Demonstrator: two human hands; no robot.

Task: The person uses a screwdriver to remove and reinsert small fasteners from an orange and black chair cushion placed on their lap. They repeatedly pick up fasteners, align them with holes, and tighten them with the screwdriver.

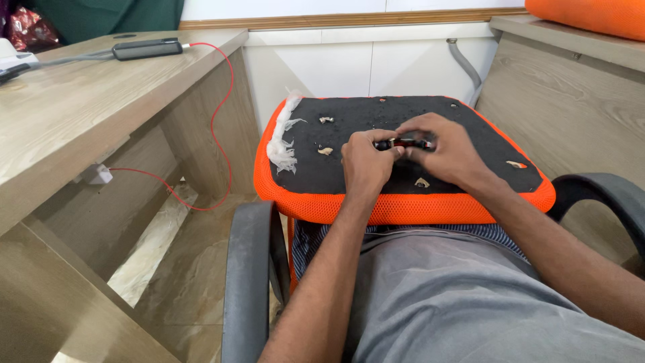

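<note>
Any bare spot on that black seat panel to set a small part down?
Free: the strip between the white fluff and left hand; also between right hand and the scrap near the orange rim. Crowded around the small tool both hands hold.

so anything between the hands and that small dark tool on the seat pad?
Nothing visible. The left hand and right hand both already grip the small dark tool from either end, over the black underside of the orange seat pad. The pale scraps and white stuffing lie off to the side.
</note>
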